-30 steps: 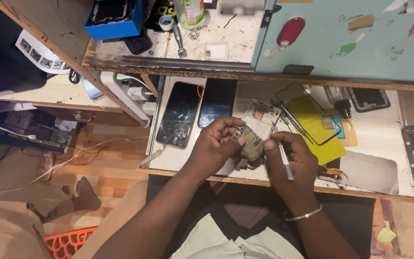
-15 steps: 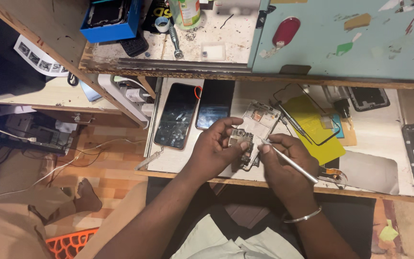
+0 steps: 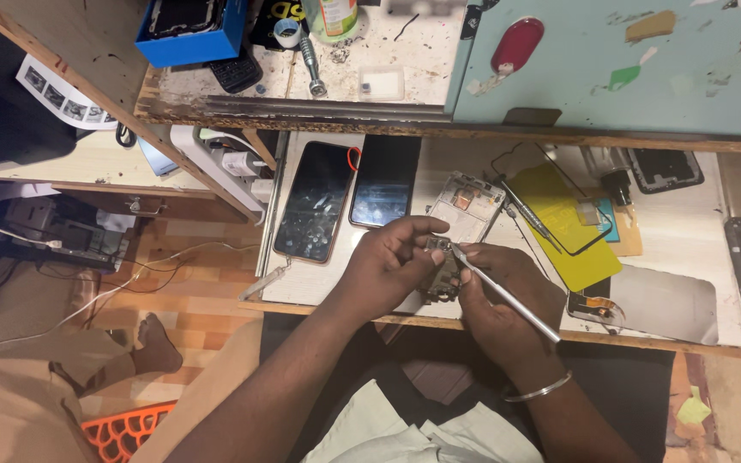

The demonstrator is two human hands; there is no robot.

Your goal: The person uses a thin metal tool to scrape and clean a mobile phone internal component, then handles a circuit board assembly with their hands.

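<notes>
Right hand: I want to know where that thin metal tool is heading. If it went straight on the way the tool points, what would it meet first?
Probably the small circuit board pinched in the left hand; the right hand already has the tool's tip at it.

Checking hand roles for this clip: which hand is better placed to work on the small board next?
Right hand: it holds the tool, tip at the board. The left hand pinches the board steady.

Small circuit board pinched upright; metal tool tip touching.
</notes>
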